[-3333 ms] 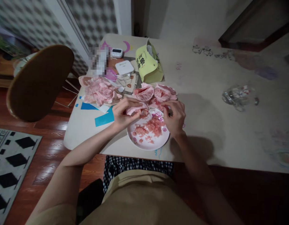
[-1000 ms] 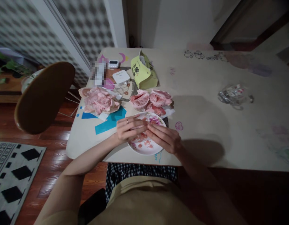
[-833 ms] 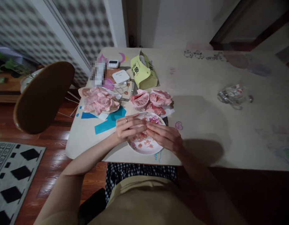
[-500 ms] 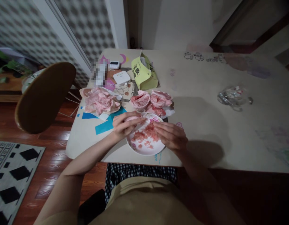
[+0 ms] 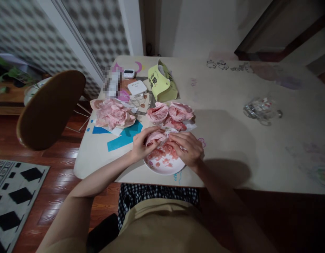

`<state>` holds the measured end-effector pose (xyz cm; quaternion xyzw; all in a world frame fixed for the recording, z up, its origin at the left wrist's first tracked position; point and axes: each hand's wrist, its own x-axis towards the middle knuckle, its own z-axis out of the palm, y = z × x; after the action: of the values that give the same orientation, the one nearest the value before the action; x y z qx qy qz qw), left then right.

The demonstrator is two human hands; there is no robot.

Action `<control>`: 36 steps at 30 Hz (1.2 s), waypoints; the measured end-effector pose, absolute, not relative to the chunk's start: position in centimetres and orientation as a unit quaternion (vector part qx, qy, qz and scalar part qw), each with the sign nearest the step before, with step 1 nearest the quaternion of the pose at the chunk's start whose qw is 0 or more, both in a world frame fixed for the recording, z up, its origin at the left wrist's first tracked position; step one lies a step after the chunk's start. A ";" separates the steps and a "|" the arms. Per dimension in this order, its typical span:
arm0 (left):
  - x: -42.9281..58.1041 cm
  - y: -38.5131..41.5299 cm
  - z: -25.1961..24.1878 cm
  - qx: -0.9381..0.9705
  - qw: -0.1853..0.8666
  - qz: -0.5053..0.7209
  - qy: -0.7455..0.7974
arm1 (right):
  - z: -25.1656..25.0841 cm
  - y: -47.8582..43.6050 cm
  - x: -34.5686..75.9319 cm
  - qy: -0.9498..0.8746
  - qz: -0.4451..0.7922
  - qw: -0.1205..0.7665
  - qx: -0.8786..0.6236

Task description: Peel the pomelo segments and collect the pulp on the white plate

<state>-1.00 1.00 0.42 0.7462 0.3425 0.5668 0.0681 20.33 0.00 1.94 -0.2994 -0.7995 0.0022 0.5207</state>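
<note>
Over a white plate (image 5: 164, 168) of pink pomelo flesh, my left hand (image 5: 141, 144) is curled around a pink pomelo segment (image 5: 154, 136). My right hand (image 5: 187, 147) pinches the same segment from the right, fingers closed on its skin. Behind the plate lie larger unpeeled pomelo sections (image 5: 170, 113). A heap of pale pink peeled membranes (image 5: 112, 114) sits to the left.
A yellow tissue pack (image 5: 162, 82), a white box (image 5: 137, 88) and blue paper scraps (image 5: 122, 138) lie on the beige table (image 5: 231, 140). A crumpled clear wrapper (image 5: 261, 109) lies far right. A brown chair (image 5: 49, 107) stands at the left.
Both hands were flat together over the plate; now the left has lifted a segment and the right pinches it. Earlier still, both worked a segment at the plate's far rim.
</note>
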 end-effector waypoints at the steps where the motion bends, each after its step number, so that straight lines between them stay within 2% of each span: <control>1: -1.0 1.0 0.5 0.745 0.083 0.563 0.348 | 1.9 0.0 20.3 -0.802 0.000 0.511 -0.308; 6: -0.7 1.1 0.7 0.751 0.139 0.556 0.328 | 1.9 0.1 20.1 -0.812 -0.007 0.476 -0.338; 10: -0.7 1.2 0.5 0.759 0.170 0.546 0.313 | 2.0 0.0 19.8 -0.799 -0.004 0.503 -0.330; 24: -1.0 1.0 0.6 0.835 0.155 0.474 0.233 | 2.3 -0.4 19.8 -0.777 0.033 0.518 -0.357; 30: -1.0 1.1 0.1 0.773 0.169 0.525 0.314 | 2.1 -0.2 20.1 -0.768 0.032 0.521 -0.371; 36: -1.0 1.2 0.1 0.718 0.241 0.533 0.376 | 2.0 -0.3 19.8 -0.759 0.032 0.512 -0.401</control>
<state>-0.98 1.19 0.06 0.7184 0.3764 0.5328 0.2414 19.77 -0.28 2.02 -0.4005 -0.7593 0.0317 0.5119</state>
